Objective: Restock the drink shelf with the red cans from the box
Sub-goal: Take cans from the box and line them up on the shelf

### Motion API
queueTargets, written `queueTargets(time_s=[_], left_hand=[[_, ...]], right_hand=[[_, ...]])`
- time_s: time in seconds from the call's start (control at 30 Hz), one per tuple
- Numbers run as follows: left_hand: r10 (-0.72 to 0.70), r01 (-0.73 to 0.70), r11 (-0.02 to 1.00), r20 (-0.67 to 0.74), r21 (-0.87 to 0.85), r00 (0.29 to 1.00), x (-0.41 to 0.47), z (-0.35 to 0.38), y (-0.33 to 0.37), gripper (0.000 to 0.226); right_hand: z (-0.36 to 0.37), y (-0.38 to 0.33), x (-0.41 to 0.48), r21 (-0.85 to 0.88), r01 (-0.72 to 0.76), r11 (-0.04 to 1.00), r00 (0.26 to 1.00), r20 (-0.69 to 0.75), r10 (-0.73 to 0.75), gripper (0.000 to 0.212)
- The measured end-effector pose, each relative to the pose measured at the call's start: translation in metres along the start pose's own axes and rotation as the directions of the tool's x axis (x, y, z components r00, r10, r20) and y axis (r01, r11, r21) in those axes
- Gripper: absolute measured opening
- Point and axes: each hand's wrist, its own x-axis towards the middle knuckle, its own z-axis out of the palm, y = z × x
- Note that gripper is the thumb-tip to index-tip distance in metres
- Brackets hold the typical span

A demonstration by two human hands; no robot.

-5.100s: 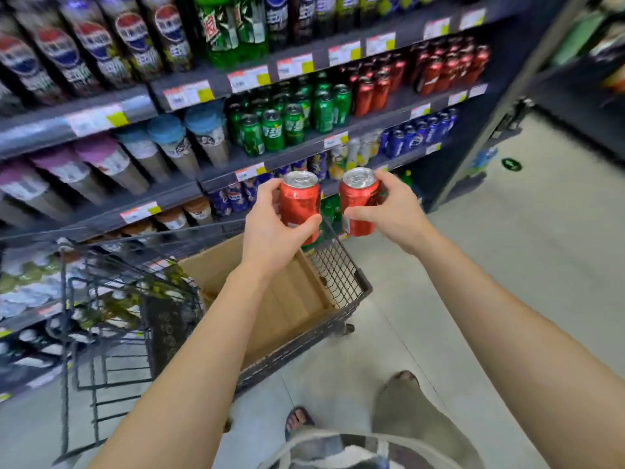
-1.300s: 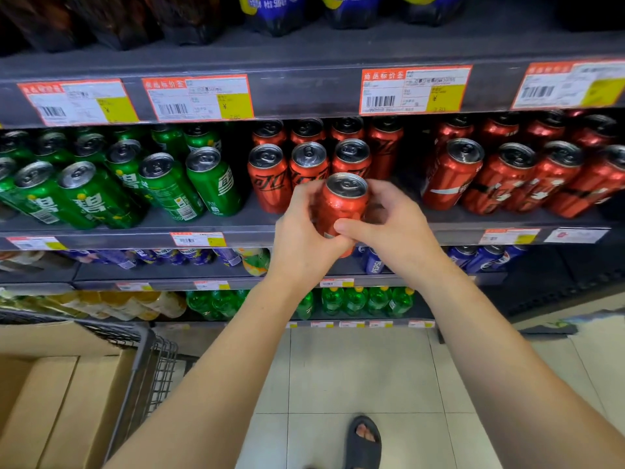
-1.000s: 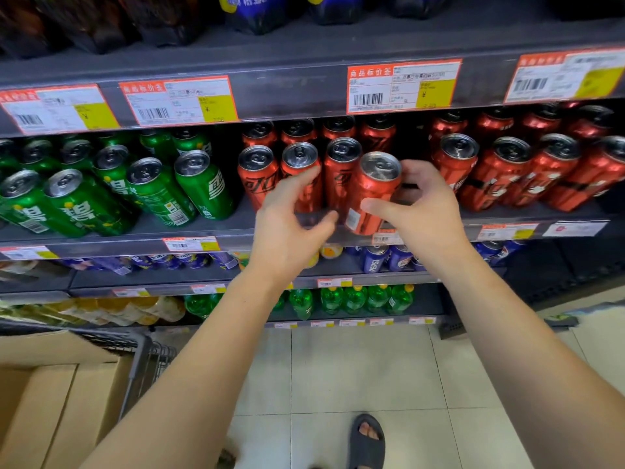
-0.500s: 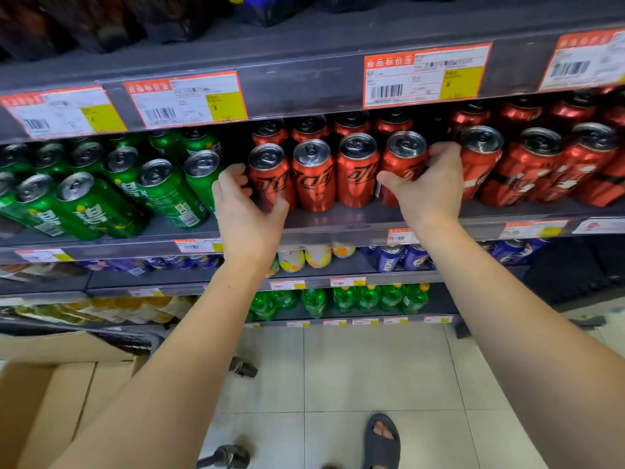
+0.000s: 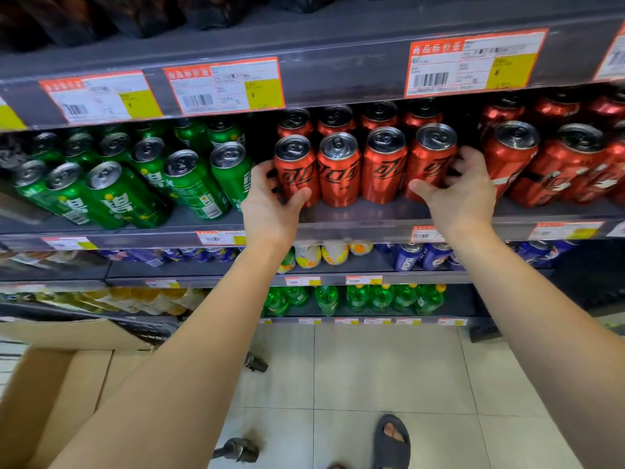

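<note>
The cardboard box (image 5: 50,384) sits low at the near left, its inside out of view, so how many cans are left cannot be told. Up on the shelf (image 5: 355,213), the green cans (image 5: 189,184) stand just left of the red row, with a narrow dark gap between them. The left hand (image 5: 270,201) reaches into that gap and grips the left-end can (image 5: 296,167), thumb low across its front and fingers curled round its left side. If those fingers pull out carelessly, they could clip the nearest green can and rock it. Two middle cans (image 5: 358,170) stand pressed between the end ones in the front row, near the shelf lip. If both hands squeeze inward too hard, one of them could pop forward and drop over the edge. The right-end can (image 5: 427,160) is clasped by the right hand (image 5: 456,187), thumb on its front and fingers wrapped round its right side, close to the other red cans (image 5: 510,157) farther right. Dragging the hand back could tip the can it holds, or nudge those neighbours. Anything that falls would land on the tiled floor (image 5: 372,367) near the sandalled foot (image 5: 392,438), where it could dent or burst.
</note>
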Motion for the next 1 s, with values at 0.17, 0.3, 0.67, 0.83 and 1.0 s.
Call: queueTargets(time_s=[0.17,0.3,0.67,0.83,1.0], left_hand=[[0.01,-0.009,0.999,0.023,-0.051,1.0,-0.002,0.001,-0.004,0.068],[0.005,-0.004,1.0,0.038,-0.02,0.999,-0.001,0.002,-0.008,0.076],[0.05,-0.048,0.999,0.079,-0.023,0.996,0.001,-0.002,-0.016,0.067],[0.103,-0.111,0.992,0.11,0.065,0.988,-0.003,-0.004,-0.014,0.065],[0.025,-0.01,0.98,-0.074,0.199,0.997,-0.008,0.008,-0.004,0.081]], right_hand=[[-0.004,-0.025,-0.038,-0.185,0.308,0.933,0.927,-0.161,-0.338,0.062],[0.011,-0.067,-0.05,-0.299,0.578,0.759,0.802,0.037,-0.596,0.051],[0.038,-0.107,-0.021,-0.578,0.566,0.588,0.824,0.379,-0.421,0.065],[0.034,-0.104,-0.02,-0.547,0.589,0.595,0.808,0.398,-0.434,0.063],[0.038,-0.101,-0.014,-0.529,0.585,0.614,0.811,0.408,-0.42,0.073]])
